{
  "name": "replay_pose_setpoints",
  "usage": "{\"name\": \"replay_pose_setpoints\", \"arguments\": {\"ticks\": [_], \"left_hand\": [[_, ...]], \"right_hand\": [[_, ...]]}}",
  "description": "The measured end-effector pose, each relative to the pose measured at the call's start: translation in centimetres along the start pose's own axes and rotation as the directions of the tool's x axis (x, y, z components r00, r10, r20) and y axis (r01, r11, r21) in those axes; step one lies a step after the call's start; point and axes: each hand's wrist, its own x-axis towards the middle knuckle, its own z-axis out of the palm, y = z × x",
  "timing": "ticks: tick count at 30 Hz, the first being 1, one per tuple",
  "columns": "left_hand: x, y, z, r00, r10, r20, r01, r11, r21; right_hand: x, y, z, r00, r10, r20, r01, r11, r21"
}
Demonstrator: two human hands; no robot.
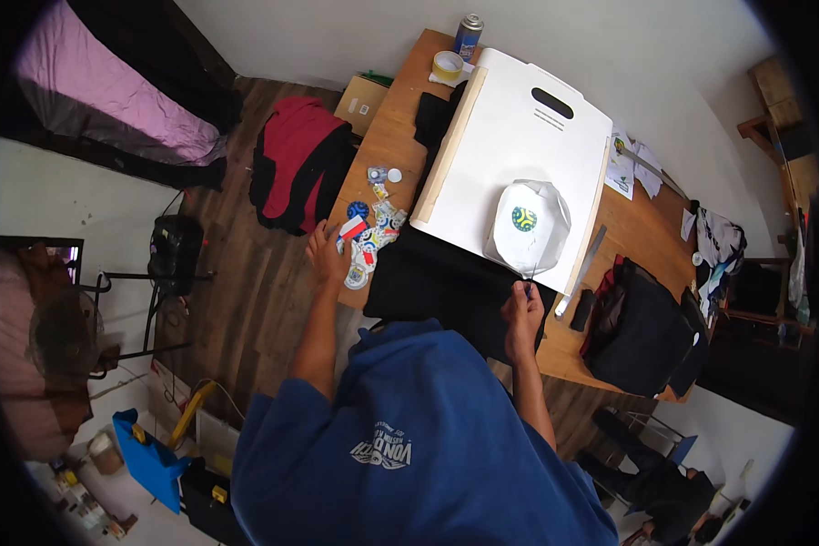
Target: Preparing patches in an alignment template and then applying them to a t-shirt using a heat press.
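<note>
My left hand (327,254) is at the table's left edge, its fingers around a small white, red and blue cut piece (353,228); whether they grip it is unclear. Several round and irregular printed cut-outs (387,217) lie in a loose pile beside it. My right hand (524,308) is closed on a slender pointed tool with a dark handle (529,290), its exact kind hard to make out. The tool's tip reaches the near rim of a crumpled white paper dish (549,218). Inside that dish lies a round green, yellow and blue emblem (524,219).
Under the dish is a large white board with a handle slot (512,150), partly over black cloth (443,286). A metal ruler (583,266), dark folded garments (645,327), a tape roll (448,65) and a spray can (469,34) are on the wooden table (645,225). Another person (669,484) is at lower right.
</note>
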Motion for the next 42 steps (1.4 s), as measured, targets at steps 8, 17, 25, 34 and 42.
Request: {"name": "replay_pose_setpoints", "arguments": {"ticks": [8, 17, 25, 34, 42], "left_hand": [[0.3, 1.8, -1.7, 0.998, -0.045, 0.054, 0.049, 0.997, -0.067], [1.1, 2.1, -2.9, 0.995, -0.015, 0.103, 0.021, 0.998, -0.062], [1.9, 1.5, -2.7, 0.995, 0.103, -0.006, -0.102, 0.978, -0.18], [1.8, 13.0, -10.3, 0.934, 0.158, 0.321, 0.302, 0.137, -0.944], [1.1, 19.1, -11.3, 0.837, 0.446, 0.316, 0.272, 0.163, -0.949]], "right_hand": [[-0.3, 0.6, 0.5, 1.0, 0.017, -0.018, -0.017, 0.999, 0.033], [-0.8, 0.7, 0.5, 1.0, 0.008, -0.025, -0.007, 0.999, 0.043], [-1.3, 1.0, 0.7, 0.999, 0.001, -0.037, 0.001, 0.999, 0.044], [-1.0, -0.3, 4.3, 0.994, -0.098, 0.037, 0.097, 0.995, 0.029], [0.0, -5.3, 8.2, 0.975, -0.193, 0.113, 0.19, 0.981, 0.038]]}}
